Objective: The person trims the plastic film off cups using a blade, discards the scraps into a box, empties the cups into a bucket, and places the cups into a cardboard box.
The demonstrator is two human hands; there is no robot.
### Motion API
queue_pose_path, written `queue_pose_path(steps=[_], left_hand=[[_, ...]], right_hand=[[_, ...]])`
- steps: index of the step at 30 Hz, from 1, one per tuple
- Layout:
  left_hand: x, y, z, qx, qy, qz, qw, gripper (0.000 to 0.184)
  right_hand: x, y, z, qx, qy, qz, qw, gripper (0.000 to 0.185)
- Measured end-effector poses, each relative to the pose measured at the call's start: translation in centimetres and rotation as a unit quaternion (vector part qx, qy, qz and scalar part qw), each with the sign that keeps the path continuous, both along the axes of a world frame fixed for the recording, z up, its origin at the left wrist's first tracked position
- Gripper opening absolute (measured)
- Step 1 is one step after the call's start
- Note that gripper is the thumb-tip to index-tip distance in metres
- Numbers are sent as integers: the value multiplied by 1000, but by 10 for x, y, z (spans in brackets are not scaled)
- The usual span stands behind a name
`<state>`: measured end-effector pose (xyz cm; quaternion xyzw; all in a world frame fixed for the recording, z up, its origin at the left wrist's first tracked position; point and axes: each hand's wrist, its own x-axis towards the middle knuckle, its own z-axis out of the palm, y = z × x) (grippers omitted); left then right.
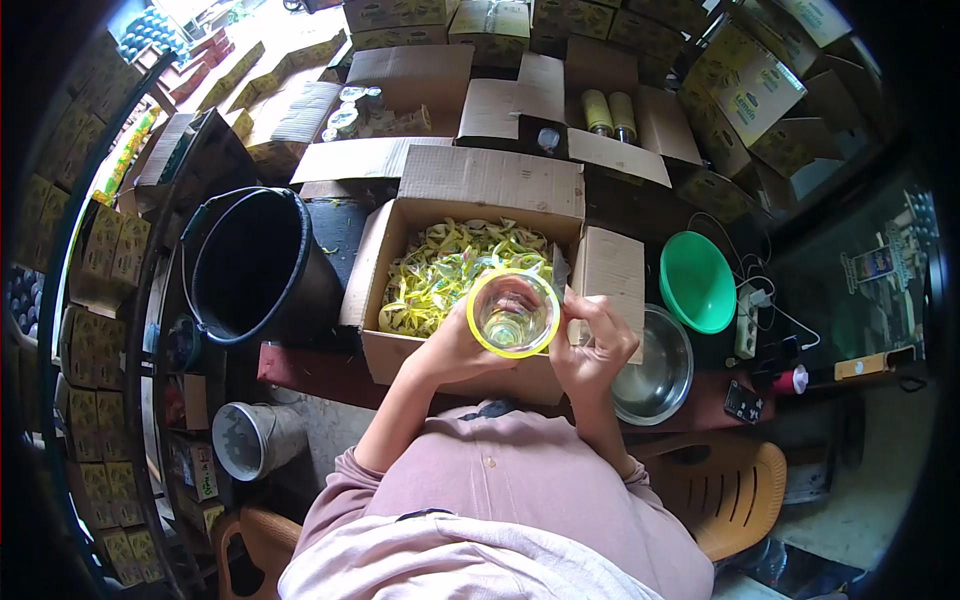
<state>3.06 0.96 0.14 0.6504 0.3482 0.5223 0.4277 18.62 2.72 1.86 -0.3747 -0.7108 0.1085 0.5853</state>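
Observation:
A clear cylindrical container with a yellow rim (513, 313) is held over the near edge of an open cardboard box (490, 180). My left hand (450, 345) is wrapped around its left side, fingers partly hidden behind it. On the right, my right hand (597, 345) has its thumb and fingers pinched together beside the rim, near a small translucent piece (560, 268); whether the fingertips grip that piece is hard to make out. Many yellow-green printed strips (450, 265) fill the box below.
Left of the box stands a black bucket (250, 265), with a grey bucket (258, 440) lower down. A green bowl (697, 282) and a metal bowl (655, 370) are at the right. Behind are open cartons, one holding two yellow cylinders (610, 116). An orange chair (725, 490) is at right.

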Motion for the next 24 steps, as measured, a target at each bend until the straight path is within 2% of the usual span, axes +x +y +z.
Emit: queue_pose_path(steps=[3,6,9,16,19,22,24], left_hand=[[-2,3,1,56,38,4,998,62],[7,0,-5,-2,-62,43,997,62],[7,1,-8,-25,-89,42,995,63],[-2,-1,-11,-12,-2,-8,1000,65],[0,-1,-11,-7,-30,-15,999,65],[-6,5,-14,86,83,20,993,66],[-6,5,-18,50,19,22,998,68]], right_hand=[[-1,-2,0,-15,15,3,1000,25],[-2,-5,0,-23,32,3,999,23],[-2,-8,-1,-22,34,8,999,22],[0,-6,-1,-32,25,18,999,20],[-2,-4,-2,-19,52,21,998,17],[-1,-5,-2,-14,68,17,997,16],[-1,-7,2,-8,48,10,999,15]])
